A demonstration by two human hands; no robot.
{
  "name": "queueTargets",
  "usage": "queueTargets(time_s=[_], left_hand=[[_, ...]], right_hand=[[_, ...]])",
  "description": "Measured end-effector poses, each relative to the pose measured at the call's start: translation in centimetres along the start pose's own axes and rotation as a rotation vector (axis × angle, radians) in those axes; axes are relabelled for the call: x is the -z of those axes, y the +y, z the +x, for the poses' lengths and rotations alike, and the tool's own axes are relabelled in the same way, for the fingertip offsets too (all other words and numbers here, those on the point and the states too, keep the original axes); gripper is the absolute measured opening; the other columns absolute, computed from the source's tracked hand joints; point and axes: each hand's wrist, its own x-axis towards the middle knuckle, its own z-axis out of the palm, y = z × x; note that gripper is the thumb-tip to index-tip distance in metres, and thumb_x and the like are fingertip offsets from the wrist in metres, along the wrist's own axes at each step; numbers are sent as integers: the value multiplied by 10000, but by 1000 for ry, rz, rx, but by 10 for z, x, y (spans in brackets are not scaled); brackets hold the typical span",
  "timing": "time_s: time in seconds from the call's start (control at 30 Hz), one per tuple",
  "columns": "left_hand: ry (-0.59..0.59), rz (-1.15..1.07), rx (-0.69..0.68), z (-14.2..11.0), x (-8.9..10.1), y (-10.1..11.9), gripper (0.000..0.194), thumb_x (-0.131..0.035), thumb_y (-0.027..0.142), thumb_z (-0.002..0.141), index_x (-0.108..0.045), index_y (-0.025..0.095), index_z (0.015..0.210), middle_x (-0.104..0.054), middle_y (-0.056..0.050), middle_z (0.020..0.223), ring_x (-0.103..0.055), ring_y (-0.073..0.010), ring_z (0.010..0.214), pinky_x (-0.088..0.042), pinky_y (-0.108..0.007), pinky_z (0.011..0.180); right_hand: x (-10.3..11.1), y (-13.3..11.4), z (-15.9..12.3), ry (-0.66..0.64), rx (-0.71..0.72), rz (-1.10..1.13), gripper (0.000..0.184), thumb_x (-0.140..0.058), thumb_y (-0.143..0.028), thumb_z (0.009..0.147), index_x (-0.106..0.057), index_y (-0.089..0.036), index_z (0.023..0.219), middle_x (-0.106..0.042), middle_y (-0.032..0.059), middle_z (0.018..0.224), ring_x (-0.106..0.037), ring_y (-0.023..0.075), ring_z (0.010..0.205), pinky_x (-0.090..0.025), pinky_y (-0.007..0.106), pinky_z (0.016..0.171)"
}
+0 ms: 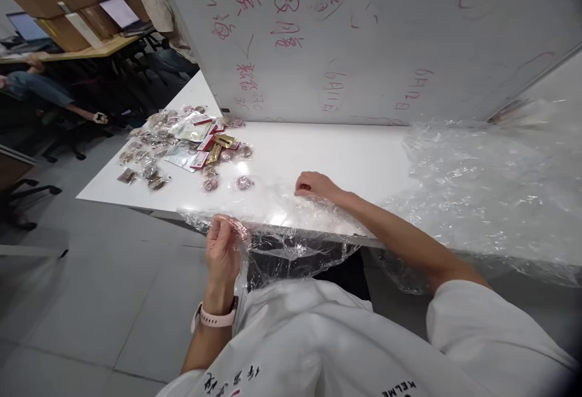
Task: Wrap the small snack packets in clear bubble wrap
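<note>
A clear plastic bag (295, 248) stretches along the table's front edge and hangs partly below it, in front of my body. My left hand (222, 242), with a pale pink watch band on its wrist, pinches the bag's left end just off the edge. Over the tabletop, my right hand (318, 185) is closed with curled fingers at the far side of the same film. Its fingertips are partly hidden, but the plastic runs up to them. Closest to the hands among the small goods is a round, pinkish wrapped packet (244, 183).
Many small wrapped packets (157, 136), silver pouches (182, 154) and gold packets (225, 140) lie on the white table's (282, 148) left part. More clear plastic bags (495, 185) spread over the right. A whiteboard (354, 51) stands along the back. Two people sit at far left.
</note>
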Motion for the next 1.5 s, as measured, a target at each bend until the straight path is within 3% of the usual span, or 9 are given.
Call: queueTargets(time_s=[0.3,0.43,0.63,0.77,0.87,1.0,1.1,1.27,1.5], left_hand=[[58,266,-126,32,2,18,388,-847,493,721,-601,196,769,-415,97,506,-329,-30,348,-303,-168,340],[-70,388,-77,67,-17,27,309,-806,441,764,-626,192,735,-390,84,464,-339,-46,346,-261,-174,338],[-147,636,-59,135,-61,-3,167,-693,293,809,-589,200,718,-379,75,431,-325,-85,355,-234,-199,367],[-47,920,-417,140,-75,-18,243,-714,298,806,-653,183,1010,-682,-69,820,-652,-214,744,-513,-303,657],[-56,1003,-716,115,-81,-16,476,-680,376,866,-575,170,1282,-609,-173,1333,-553,-316,1275,-460,-466,1036],[-546,1152,-748,75,-85,-33,509,-484,473,998,-490,198,1428,-535,-153,1476,-435,-291,1432,-319,-511,1192],[-902,1358,-622,55,-79,-64,637,-417,579,1001,-389,225,1530,-359,-150,1616,-244,-317,1539,-187,-563,1241],[-1069,1466,-575,45,-73,-92,738,-353,647,990,-308,210,1583,-211,-145,1670,-91,-337,1566,-78,-599,1250],[-942,1178,-539,68,-85,-69,408,-426,480,1031,-620,241,1297,-561,-98,1475,-449,-263,1433,-325,-511,1193]], right_hand=[[135,33,-98,706,-349,590,268,-669,-457,909,-538,-223,906,-574,-9,652,-533,115,535,-428,272,510],[186,22,-149,913,-464,153,311,-724,-466,867,-654,-174,948,-499,-30,585,-368,52,492,-272,267,499],[216,24,-154,855,-676,-393,380,-666,-423,923,-714,-105,1126,-693,128,916,-587,152,810,-430,384,776],[199,2,-143,933,-614,-655,509,-614,-408,964,-595,-114,1379,-579,236,1341,-517,354,1259,-375,546,1026],[154,-27,-130,901,-334,-555,438,-492,-419,1015,-612,-160,1347,-620,186,1298,-547,336,1239,-408,547,1059],[71,-28,-110,451,33,-397,565,-388,-576,1013,-468,-284,1490,-414,97,1580,-390,308,1447,-371,552,1148],[29,7,-114,151,-40,-407,722,-418,-699,948,-341,-340,1569,-204,80,1680,-187,358,1542,-290,643,1165],[49,43,-147,-30,-234,-487,641,-438,-668,939,-477,-353,1496,-416,97,1585,-408,388,1439,-309,703,1110],[67,-3,-100,279,-26,-411,526,-352,-556,1017,-581,-284,1406,-628,84,1391,-563,314,1299,-432,548,1077]])
